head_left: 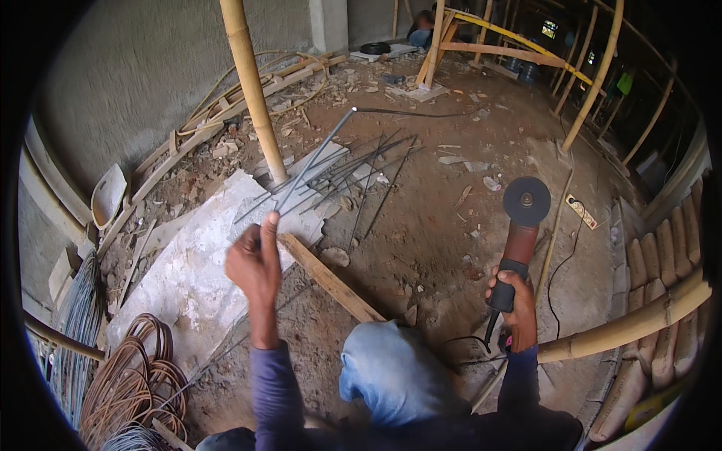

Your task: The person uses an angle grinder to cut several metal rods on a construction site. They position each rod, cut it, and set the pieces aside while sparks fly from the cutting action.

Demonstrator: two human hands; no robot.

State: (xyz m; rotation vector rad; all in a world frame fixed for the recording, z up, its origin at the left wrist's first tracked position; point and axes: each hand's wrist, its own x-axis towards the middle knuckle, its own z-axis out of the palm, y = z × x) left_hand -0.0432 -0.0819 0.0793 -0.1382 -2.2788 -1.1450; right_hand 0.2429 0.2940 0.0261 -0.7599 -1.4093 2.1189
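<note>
The rod (316, 160) is raised in front of the person, its lower end in the left hand (257, 252), whose thumb and fingers are clamped on it; it slants up and to the right to a bright tip above the ground. From that tip a thin dark line runs right, and I cannot tell whether it belongs to the rod. The right hand (516, 297) is closed around the rear of the grinder (520, 246), which points away from the person, its dark disc (526, 201) uppermost and well apart from the rod. Beyond the left hand, loose rods (342, 174) lie crossed over a pale sheet (180, 289) and the bare ground (444, 203). A plank (331, 278) runs from near the left hand toward the person's denim-covered knee (391, 368), and a bamboo pole (250, 83) stands at the sheet's far side. To the right of the grinder, a socket strip (582, 213) lies on the ground with a black cord (555, 293) at it. Rusty coils (143, 383) and a bundle of grey wire (77, 331) lie at lower left.
</note>
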